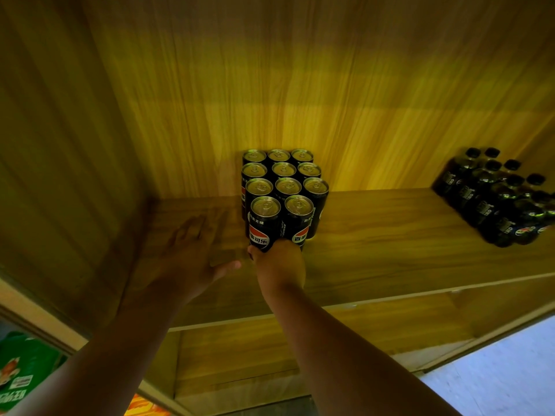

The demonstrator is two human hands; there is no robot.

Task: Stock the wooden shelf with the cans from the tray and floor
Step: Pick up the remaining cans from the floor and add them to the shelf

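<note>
Cans: a block of black Pepsi cans (283, 187) stands upright on the wooden shelf (375, 235), three across and running back to the rear panel; the front row has only two, with a gap at its right end.
Front-left can: the front-left can (263, 223) stands just ahead of the right hand, long axis vertical, label facing out.
Right hand: the right hand (279, 265) is pressed against the foot of the two front cans from the near side; its fingers are hidden behind and under them, so I cannot tell if they curl round a can or just push.
Left hand: the left hand (192, 250) is blurred, fingers straight and spread, flat over the board to the left of the block and holding nothing.
Nearer hand: the right one, touching the cans; the left is beside them, apart.
Room: bare board lies left of the block up to the side wall (75, 175), and more on the right before the dark cola bottles (498, 202), which stand well apart.
Edge: the shelf's front lip (390, 298) sits behind the right wrist, so the front cans have board beneath them.
Next move, I'd judge: nudge the front row back square, then fill the gap on the right.
</note>
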